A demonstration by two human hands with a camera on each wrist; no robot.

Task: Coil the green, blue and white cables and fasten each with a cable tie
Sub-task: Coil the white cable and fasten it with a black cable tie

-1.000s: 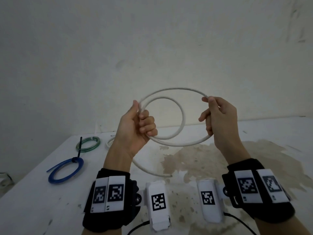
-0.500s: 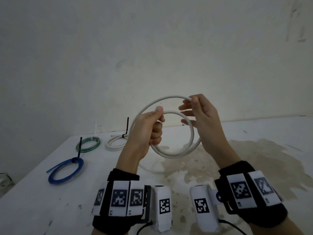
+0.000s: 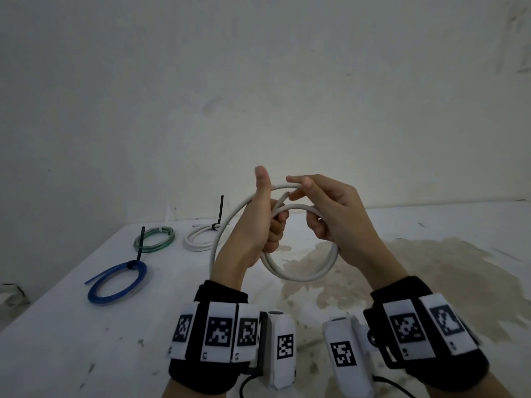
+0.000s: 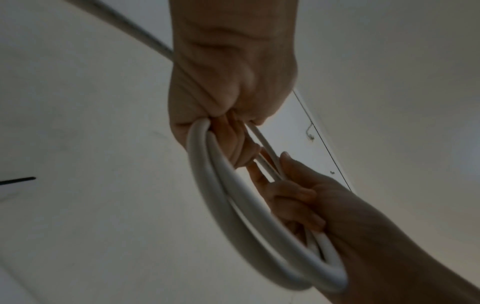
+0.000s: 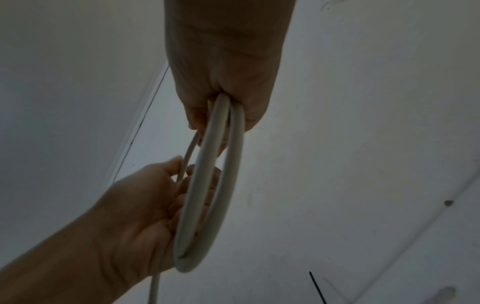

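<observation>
A white cable (image 3: pixel 301 276) is held above the table as a small coil of about two loops. My left hand (image 3: pixel 270 222) grips the coil's left side with curled fingers and the thumb pointing up. My right hand (image 3: pixel 321 216) has its fingers curled round the right side. One cut end (image 3: pixel 284 196) sticks up between the hands. The cable's tail (image 3: pixel 214 254) hangs behind my left wrist. The wrist views show the same coil (image 4: pixel 233 205) (image 5: pixel 207 185) held by both hands. A green coil (image 3: pixel 155 239), a blue coil (image 3: pixel 117 282) and another white coil (image 3: pixel 201 239) lie on the table, each with a black tie.
The white table (image 3: pixel 86 340) has a brown stain (image 3: pixel 431 268) on its right half and ends against a plain wall (image 3: pixel 258 81). The three tied coils lie in the back left area. A loose black cable tie (image 5: pixel 317 288) lies on the table.
My hands have come closer together and the wide white loops have shrunk into a tighter coil. My right hand slid along the loop toward my left hand, and the tail rose off the table.
</observation>
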